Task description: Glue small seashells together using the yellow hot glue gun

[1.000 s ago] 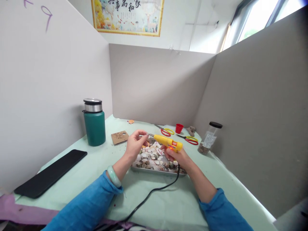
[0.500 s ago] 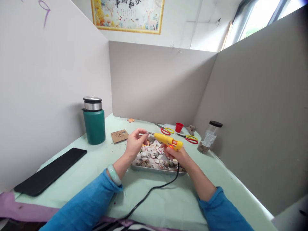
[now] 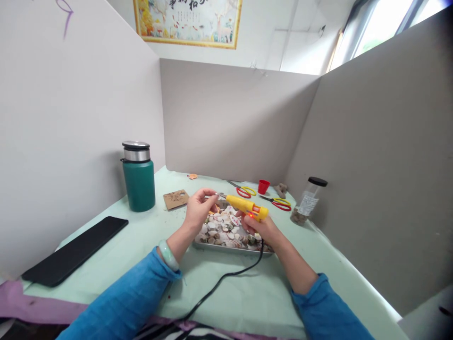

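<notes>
Holding a yellow glue gun (image 3: 247,207) to a small piece (image 3: 214,195) above a tray (image 3: 226,249) of shells.
I am watching the right hand (image 3: 264,230) gripping the glue gun's handle, fingers closed around it, the red light glowing and the black cord (image 3: 219,282) trailing across the green surface (image 3: 247,302) toward me. The left hand (image 3: 199,213) is pinching the small piece at the nozzle tip, fingers closed on it; I cannot tell what it is. A green flask (image 3: 138,179) is standing well off to the left.
</notes>
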`<state>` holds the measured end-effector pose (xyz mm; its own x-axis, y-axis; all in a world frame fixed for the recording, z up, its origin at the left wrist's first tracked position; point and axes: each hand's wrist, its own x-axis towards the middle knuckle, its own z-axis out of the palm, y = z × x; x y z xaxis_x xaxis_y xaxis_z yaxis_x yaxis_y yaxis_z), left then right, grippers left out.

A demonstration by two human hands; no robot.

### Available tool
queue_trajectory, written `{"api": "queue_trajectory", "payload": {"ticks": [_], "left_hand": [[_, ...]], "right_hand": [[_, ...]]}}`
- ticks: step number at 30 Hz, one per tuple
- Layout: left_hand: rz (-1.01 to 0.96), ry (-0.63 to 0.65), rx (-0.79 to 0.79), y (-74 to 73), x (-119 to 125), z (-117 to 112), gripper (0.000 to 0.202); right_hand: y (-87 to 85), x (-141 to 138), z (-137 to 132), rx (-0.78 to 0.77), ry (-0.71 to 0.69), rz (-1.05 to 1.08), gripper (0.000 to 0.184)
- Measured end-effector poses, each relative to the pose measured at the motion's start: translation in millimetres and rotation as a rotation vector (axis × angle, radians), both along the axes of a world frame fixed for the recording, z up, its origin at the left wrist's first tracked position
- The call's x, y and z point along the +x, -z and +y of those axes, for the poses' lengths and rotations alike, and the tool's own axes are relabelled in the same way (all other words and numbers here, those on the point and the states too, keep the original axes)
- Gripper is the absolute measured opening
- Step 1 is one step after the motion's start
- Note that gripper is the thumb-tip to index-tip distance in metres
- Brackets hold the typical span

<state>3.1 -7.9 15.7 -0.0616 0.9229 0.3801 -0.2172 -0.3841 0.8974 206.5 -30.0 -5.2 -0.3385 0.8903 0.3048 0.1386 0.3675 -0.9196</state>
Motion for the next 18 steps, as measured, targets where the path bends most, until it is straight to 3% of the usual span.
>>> {"api": "queue_trajectory", "payload": {"ticks": [18], "left_hand": [[-0.037,0.007,-0.024,-4.7,2.7,-4.2,0.027]], "right_hand": [[-1.8,-2.3,-0.6,-0.012,0.061,0.01,0.031]]}}
